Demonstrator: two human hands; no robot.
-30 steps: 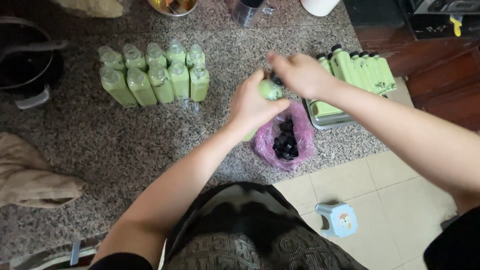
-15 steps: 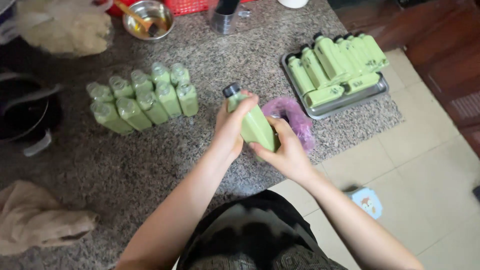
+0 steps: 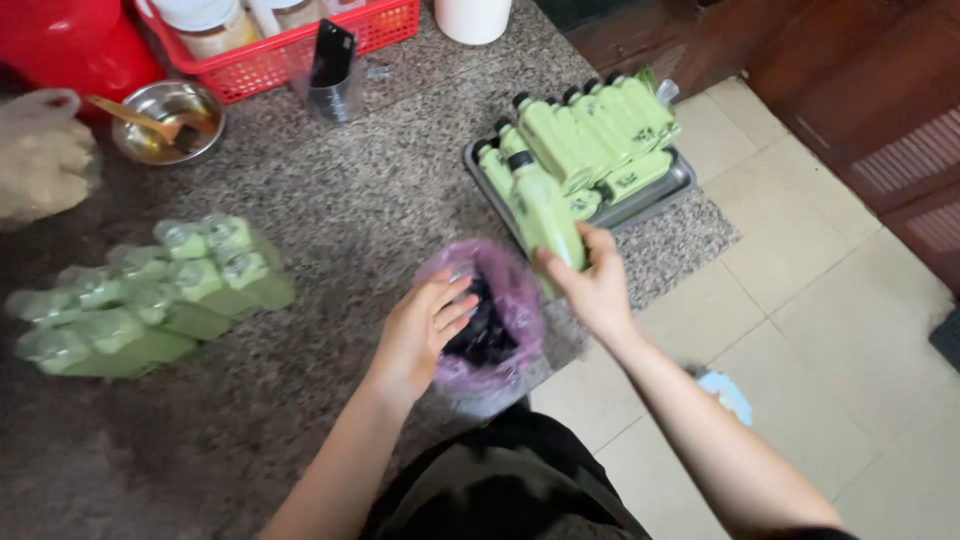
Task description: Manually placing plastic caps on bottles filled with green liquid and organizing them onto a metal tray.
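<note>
Spanning most of the view, a speckled grey granite table [image 3: 330, 230] carries all the things; its edge runs diagonally past the right hand [image 3: 598, 290], where pale square floor tiles [image 3: 830, 320] begin, and dark wooden panelling [image 3: 860, 90] closes the room beyond them. The right hand is clenched around a green bottle with a black cap [image 3: 545, 215], held tilted just above the near rim of a metal tray [image 3: 655, 200]. The tray, directly beyond this hand, is stacked with more green capped bottles [image 3: 590, 135] lying on their sides. The left hand [image 3: 425, 330] has its fingers curled into the mouth of a purple plastic bag [image 3: 505, 300], touching the small dark pieces [image 3: 485, 325] inside; whether it grips any cannot be told. The bag sits on the table between the two hands, close to the edge. Well to the left of the left hand lies a blurred cluster of green bottles without black caps [image 3: 150, 300]. Far beyond the hands stand a steel bowl with a spoon [image 3: 170, 120], a red basket [image 3: 290, 45], a glass tumbler [image 3: 335, 85] and a white container [image 3: 472, 18]. A small blue object [image 3: 728, 392] lies on the tiles below the right forearm.
</note>
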